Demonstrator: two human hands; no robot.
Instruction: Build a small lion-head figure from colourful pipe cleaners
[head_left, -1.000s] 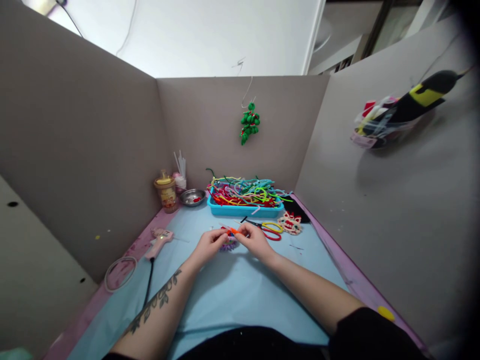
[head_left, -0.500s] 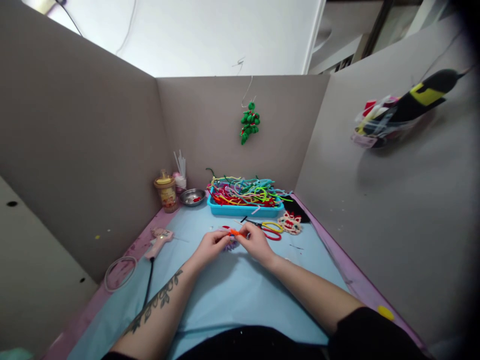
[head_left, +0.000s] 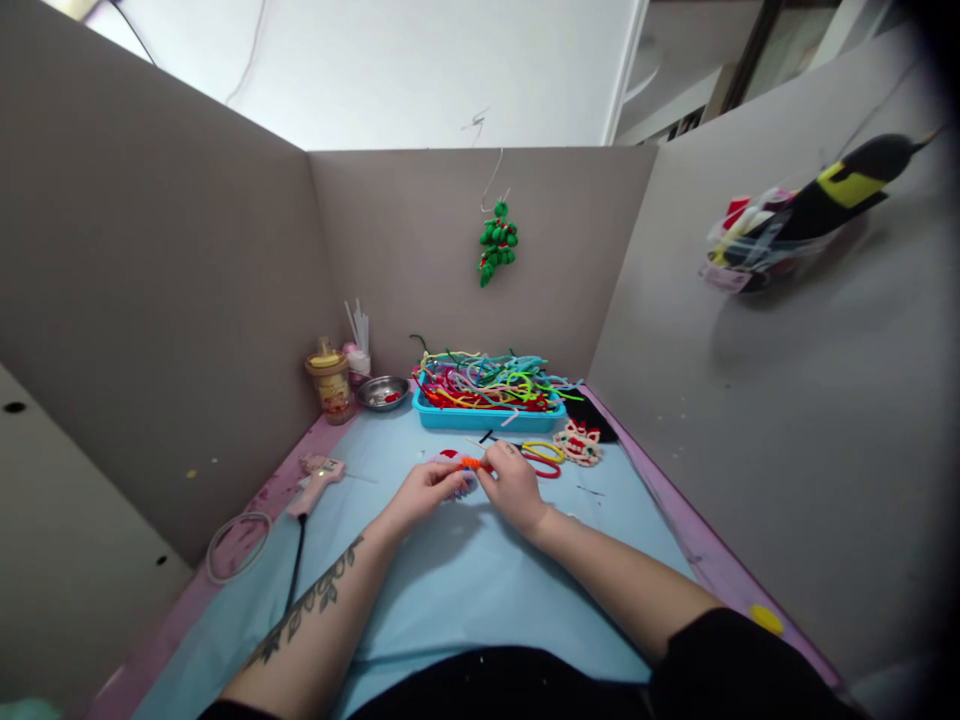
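Note:
Over the middle of the blue cloth, my left hand and my right hand meet with fingertips pinched. Between them is a short orange pipe cleaner, gripped from both sides. A small purple fuzzy piece shows just below and behind the fingertips, and a bit of red lies beside it; my fingers hide much of both. To the right of my right hand lie scissors with red and yellow handles. A cream and red pipe-cleaner figure is next to them.
Behind my hands stands a blue tray heaped with coloured pipe cleaners. A metal bowl and a lidded cup are back left. A pink glue gun with its cable lies left. Grey panels enclose three sides.
My right hand has turned slightly at the wrist, its fingers higher over the orange pipe cleaner. Both hands keep their pinch. The camera view has shifted a little.

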